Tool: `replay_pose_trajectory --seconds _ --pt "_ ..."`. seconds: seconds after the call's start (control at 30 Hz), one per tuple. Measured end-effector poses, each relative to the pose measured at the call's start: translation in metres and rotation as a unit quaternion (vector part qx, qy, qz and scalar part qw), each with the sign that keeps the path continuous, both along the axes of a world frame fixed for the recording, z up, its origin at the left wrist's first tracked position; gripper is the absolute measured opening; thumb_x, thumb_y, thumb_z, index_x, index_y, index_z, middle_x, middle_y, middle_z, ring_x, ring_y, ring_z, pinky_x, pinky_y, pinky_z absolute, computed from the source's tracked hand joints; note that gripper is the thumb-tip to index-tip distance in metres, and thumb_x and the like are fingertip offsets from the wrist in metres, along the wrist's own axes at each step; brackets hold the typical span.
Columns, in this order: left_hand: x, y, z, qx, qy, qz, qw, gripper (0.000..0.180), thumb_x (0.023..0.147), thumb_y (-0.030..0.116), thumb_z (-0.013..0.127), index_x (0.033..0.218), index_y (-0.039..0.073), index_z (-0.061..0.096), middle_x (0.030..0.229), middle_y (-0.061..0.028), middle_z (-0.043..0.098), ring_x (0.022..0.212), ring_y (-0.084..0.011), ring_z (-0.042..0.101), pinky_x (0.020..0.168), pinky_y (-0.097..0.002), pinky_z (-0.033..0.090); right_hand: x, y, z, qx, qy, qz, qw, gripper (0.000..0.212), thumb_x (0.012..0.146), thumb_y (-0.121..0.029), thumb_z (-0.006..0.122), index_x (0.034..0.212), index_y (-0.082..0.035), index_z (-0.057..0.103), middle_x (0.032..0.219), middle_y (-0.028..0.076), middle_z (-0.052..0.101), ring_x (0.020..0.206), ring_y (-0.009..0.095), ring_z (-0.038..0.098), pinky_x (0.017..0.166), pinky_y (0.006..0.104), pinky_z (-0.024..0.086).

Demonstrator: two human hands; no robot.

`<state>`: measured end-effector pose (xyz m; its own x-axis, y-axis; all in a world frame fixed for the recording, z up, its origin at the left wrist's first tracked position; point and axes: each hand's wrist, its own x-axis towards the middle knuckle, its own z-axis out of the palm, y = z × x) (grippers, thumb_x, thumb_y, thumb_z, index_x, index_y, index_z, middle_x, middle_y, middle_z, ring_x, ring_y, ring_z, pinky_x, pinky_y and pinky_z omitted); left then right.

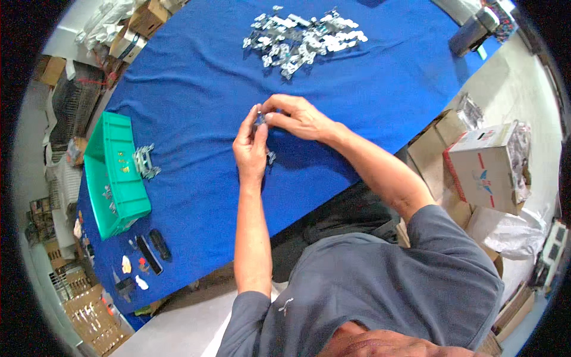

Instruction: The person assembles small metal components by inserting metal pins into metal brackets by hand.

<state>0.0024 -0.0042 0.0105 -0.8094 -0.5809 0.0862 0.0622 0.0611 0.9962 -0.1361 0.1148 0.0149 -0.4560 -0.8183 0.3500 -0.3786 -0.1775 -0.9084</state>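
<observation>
Over the middle of the blue cloth, my left hand (252, 147) and my right hand (297, 117) meet. Between their fingertips they pinch a small metal part (260, 118), mostly hidden by the fingers, so its exact kind does not show. Close beside my left wrist, another small metal piece (271, 157) lies on the cloth. Farther off, at the back of the table, a loose pile of silvery metal parts (300, 40) is spread out. To the left, several similar metal pieces (144, 162) lie against the green bin.
A green plastic bin (132, 199) with small parts inside stands at the table's left. In front of it lie a black case (159, 244) and small items. A metal container (474, 33) stands at the far right corner. Cardboard boxes, including a white one (485, 166), flank the blue-covered table (202, 71).
</observation>
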Motion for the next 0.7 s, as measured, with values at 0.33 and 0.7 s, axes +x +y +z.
replay_pose_trajectory --seconds 0.33,0.7 --pt "0.001 -0.002 -0.001 -0.019 0.028 -0.004 0.999 0.033 0.094 0.000 0.068 0.127 0.003 0.069 0.138 -0.0098 0.062 0.090 -0.0056 0.065 0.066 -0.0184 0.051 0.000 -0.003 -0.003 0.002 0.016 -0.025 1.000 0.034 0.104 -0.029 0.054 0.103 0.003 0.065 0.092 0.020 0.067 0.086 0.037 0.066 0.076 0.0434 0.051" --pt "0.000 -0.010 -0.001 0.111 0.030 0.039 0.993 0.029 0.099 0.004 0.059 0.127 0.002 0.068 0.088 -0.0074 0.070 0.060 -0.0072 0.057 0.054 -0.0206 0.048 -0.002 -0.007 -0.012 -0.026 0.007 -0.131 0.991 0.013 0.097 -0.009 0.067 0.106 -0.001 0.065 0.088 0.011 0.072 0.080 0.013 0.067 0.071 0.0318 0.055"
